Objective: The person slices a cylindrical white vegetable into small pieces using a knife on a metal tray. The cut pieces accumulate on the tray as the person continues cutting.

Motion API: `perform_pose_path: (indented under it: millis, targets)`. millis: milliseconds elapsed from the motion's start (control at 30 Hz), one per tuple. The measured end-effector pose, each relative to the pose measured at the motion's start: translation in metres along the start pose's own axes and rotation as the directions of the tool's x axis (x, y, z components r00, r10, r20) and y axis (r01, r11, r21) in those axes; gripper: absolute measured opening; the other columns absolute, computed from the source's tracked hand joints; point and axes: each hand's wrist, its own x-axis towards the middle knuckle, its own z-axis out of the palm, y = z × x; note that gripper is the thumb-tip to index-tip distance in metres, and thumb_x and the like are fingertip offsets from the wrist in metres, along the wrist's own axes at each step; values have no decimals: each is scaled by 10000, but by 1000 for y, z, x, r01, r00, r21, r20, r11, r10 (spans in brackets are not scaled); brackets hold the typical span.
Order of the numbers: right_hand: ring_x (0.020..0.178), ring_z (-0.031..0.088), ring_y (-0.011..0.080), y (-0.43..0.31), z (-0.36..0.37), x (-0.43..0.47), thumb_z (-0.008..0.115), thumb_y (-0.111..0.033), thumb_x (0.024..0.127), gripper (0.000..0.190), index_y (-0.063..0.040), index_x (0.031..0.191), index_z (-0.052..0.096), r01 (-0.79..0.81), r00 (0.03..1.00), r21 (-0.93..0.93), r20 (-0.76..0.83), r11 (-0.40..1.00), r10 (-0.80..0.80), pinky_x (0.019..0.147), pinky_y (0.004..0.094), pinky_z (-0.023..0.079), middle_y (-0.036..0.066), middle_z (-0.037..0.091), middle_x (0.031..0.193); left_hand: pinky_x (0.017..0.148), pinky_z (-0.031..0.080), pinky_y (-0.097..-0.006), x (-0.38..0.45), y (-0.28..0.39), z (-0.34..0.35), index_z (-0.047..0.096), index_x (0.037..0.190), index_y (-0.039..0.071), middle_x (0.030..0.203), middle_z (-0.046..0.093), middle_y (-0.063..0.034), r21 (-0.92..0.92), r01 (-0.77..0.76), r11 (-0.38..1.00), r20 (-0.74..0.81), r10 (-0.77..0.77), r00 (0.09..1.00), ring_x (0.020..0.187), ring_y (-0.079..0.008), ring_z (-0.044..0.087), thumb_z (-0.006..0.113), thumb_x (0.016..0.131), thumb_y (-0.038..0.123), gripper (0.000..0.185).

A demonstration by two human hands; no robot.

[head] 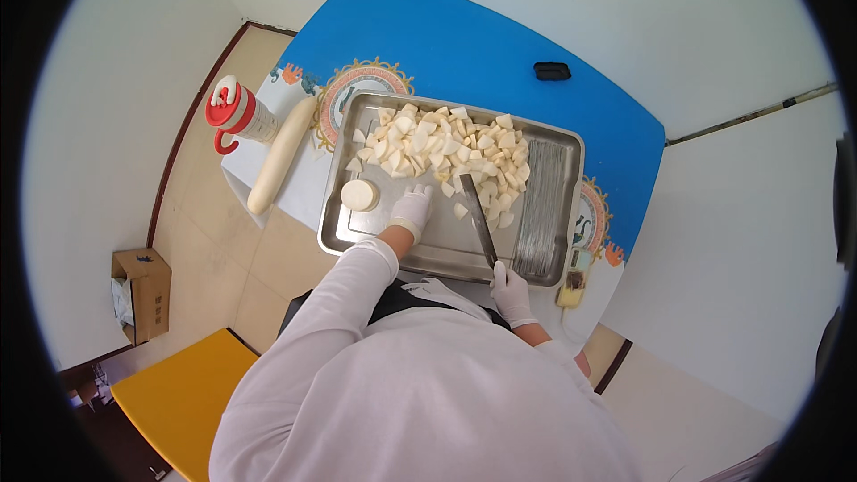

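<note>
My right hand (511,294), in a white glove, grips the handle end of a long dark-bladed knife (478,217). Its blade slants over the metal tray (428,260), with the tip at the edge of a heap of cut white radish pieces (442,140). My left hand (410,209), gloved too, is low over the tray floor with its fingers towards the heap. I see nothing held in it, though its palm side is hidden. Left of that hand sits a thick round radish chunk (359,195).
Thin, greyish sticks (541,207) lie bundled along the tray's right side. A long peeled radish (284,157) and a red-lidded cup (244,114) are left of the tray. A phone (574,280) lies at right, a black object (552,71) on the blue tabletop (455,33). A cardboard box (142,294) stands on the floor.
</note>
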Motion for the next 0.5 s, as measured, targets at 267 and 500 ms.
perform_pose_path:
  millis: [267,500]
  targets:
    - [539,604,176,1,-3,-2,468,-522,1000,612,4,731,624,-57,996,177,-50,983,67,562,334,476,108,597,599,825,527,-403,-5,32,-65,575,1164,-1,1038,675,-209,-520,206,829,-127,-313,941,946,-325,668,685,859,230,398]
    - [539,605,196,-7,-4,8,455,-560,991,649,5,722,626,-35,999,165,-29,986,40,577,350,475,100,588,578,896,515,-386,62,58,-136,487,1324,-65,1218,627,-228,-890,137,434,-87,-457,885,1063,-297,648,724,855,245,610]
